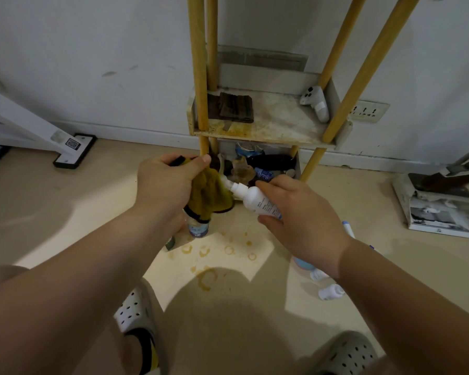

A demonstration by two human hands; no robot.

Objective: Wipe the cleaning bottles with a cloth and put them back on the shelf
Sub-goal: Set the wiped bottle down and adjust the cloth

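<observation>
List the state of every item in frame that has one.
Yellow-green fabric cloth: bunched, hanging.
White plastic spray bottle: tilted, nozzle toward cloth, off shelf.
Left hand: grips cloth.
Right hand: holds spray bottle.
Stained white shelf tier: no bottles on it.
Small white floor bottle: on floor, not shelved.

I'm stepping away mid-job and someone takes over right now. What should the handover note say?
Right hand holds the white spray bottle, tilted, in front of the shelf.
Left hand grips the yellow cloth, bunched at the spray bottle's nozzle.
Floor: one bottle under the left hand, more bottles beside the right wrist.
Done: nothing shelved; the middle board holds no bottles.
Left: finish wiping this one, wipe the others, shelve all.
</observation>
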